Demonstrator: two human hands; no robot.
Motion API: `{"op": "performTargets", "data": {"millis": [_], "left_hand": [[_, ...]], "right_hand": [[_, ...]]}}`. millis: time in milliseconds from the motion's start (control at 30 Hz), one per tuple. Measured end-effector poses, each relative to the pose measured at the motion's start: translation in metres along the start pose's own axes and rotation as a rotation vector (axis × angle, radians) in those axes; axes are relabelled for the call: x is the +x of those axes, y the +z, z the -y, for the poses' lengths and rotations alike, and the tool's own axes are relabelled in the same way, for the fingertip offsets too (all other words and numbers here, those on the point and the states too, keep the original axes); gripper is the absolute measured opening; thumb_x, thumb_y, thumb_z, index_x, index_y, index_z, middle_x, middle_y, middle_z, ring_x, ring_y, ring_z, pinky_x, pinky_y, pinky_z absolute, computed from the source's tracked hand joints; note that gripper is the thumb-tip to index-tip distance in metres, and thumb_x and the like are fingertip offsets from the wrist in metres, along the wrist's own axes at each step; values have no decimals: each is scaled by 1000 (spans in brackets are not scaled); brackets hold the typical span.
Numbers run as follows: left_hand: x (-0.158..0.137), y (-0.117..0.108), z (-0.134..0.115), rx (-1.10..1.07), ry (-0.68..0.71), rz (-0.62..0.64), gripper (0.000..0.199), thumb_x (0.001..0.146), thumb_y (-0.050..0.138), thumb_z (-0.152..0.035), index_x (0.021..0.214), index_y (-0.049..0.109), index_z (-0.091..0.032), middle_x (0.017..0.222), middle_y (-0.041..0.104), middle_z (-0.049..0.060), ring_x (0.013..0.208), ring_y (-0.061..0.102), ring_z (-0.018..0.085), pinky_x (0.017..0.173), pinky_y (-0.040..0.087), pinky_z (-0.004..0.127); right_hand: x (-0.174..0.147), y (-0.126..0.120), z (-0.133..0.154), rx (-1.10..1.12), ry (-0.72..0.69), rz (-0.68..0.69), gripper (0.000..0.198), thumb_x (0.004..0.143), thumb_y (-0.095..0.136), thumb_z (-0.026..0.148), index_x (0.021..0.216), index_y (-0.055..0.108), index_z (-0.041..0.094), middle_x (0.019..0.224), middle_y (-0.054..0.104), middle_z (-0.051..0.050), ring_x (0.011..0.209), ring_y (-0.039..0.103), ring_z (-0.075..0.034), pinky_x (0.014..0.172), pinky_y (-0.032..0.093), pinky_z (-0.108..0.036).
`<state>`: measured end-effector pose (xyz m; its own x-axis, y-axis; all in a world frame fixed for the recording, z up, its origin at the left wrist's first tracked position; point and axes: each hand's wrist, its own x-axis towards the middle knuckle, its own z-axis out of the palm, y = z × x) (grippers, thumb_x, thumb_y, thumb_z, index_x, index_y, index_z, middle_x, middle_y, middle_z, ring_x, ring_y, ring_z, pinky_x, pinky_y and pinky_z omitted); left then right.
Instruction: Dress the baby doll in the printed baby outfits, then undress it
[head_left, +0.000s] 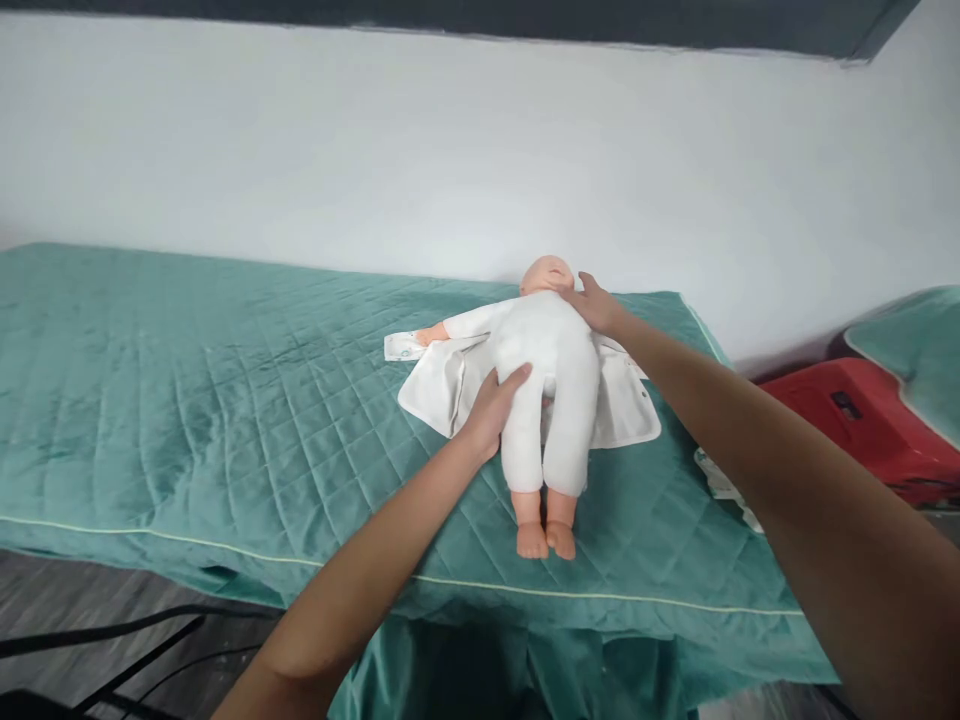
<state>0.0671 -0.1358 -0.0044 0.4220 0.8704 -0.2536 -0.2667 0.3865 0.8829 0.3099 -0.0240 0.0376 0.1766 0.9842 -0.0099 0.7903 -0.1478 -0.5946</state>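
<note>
A baby doll (570, 340) with a white cloth body lies on its back, its bare head by the wall and its bare feet near the bed's front edge. Beneath it a white baby garment (627, 410) is spread out to both sides. The doll's arm at picture left lies along one sleeve. My left hand (491, 405) grips the doll's hip, thumb on top and the other fingers hidden at its side. At the doll's shoulder, just below the chin, my right hand (598, 304) rests with its fingers apart.
The bed has a green quilted cover (225, 400) with a pale piped edge, against a white wall (337, 150). At right are a red case (832, 405), a green cushion (911, 345) and a small patterned item (724, 482) partly behind my arm. Black metal legs (142, 665) stand at lower left.
</note>
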Motion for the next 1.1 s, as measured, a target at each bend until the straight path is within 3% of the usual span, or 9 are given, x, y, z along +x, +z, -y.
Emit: {"op": "performTargets", "data": {"millis": [133,233,333,400,467,633,767,933,1100], "left_hand": [[7,-31,-20,312,-60,-3,47,83,65,-61,104,68,-19,99,75,12,84,72,27,73,59,40],[26,-53,-39,710,168,-139,31,91,57,-46,104,69,-20,99,74,9,86,71,25,81,58,41],[52,-64,-43,1236,479,-361,25,92,53,-27,112,67,-20,113,71,12,112,64,30,101,49,47],[66,-69,-38,1519,516,-437,24,92,54,-23,112,67,-18,120,66,16,125,54,36,104,44,53],[75,-74,-31,1638,489,-481,24,93,54,-25,112,66,-18,122,62,18,127,50,39,102,44,55],[79,-87,-21,1607,458,-561,23,94,55,-31,110,65,-18,123,59,18,122,52,38,96,46,54],[80,-97,-24,1503,494,-560,16,94,56,-28,103,67,-19,113,65,14,117,54,34,94,48,48],[83,-105,-27,1174,621,-616,7,90,60,-23,92,66,-20,96,67,7,98,61,25,90,49,38],[85,-111,-27,822,583,-655,10,83,67,-24,89,65,-17,93,70,7,86,63,21,80,48,33]], "right_hand": [[-1,-9,2,-234,-107,-23,85,92,33,76,148,37,12,117,70,-22,113,63,-40,100,44,-58],[-8,-11,27,-326,-208,-173,72,97,30,69,137,49,12,119,66,-22,113,60,-39,101,43,-59],[-12,15,70,-353,-414,-147,52,101,39,54,130,56,13,132,57,-21,122,53,-38,104,42,-55],[-10,43,98,-477,-584,-38,44,97,54,41,130,56,12,137,54,-21,125,50,-39,102,44,-56],[-1,73,119,-593,-664,66,41,91,62,31,128,57,13,139,54,-21,127,48,-40,101,44,-59],[26,110,131,-704,-549,253,39,82,73,34,115,64,15,133,60,-20,126,50,-44,102,42,-64],[26,91,115,-593,-548,256,35,88,62,36,116,62,15,123,67,-17,109,62,-37,92,50,-53],[5,52,100,-357,-485,181,42,86,62,52,114,62,21,112,71,-10,98,65,-32,82,49,-43],[-12,49,104,-367,-493,245,47,90,51,66,102,64,22,104,72,-7,91,63,-27,74,42,-36]]}}
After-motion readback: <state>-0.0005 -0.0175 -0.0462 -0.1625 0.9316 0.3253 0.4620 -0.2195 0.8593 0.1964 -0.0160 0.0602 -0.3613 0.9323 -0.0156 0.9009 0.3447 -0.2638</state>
